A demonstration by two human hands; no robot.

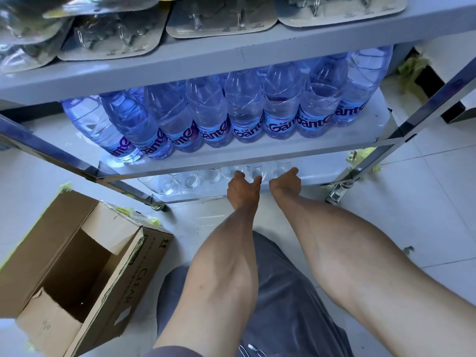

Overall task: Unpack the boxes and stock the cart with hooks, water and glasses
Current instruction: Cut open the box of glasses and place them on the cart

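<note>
Standing on the cart's bottom shelf (296, 177), clear glasses (189, 180) sit under the row of water bottles (244, 117). Both hands reach in, left hand (242, 188) and right hand (286, 182); their fingers are hidden, grip unclear. Hook packs (221, 19) top the cart. An open box (77, 258) lies on the floor.

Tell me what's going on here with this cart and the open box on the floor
A person is crouched at a three-shelf cart, both hands reaching onto the bottom shelf among clear glasses. The left hand and right hand sit close together there; whether they hold a glass is hidden. Hook packs fill the top shelf, water bottles the middle one. A cardboard box lies open beside the cart, seemingly empty.
</note>
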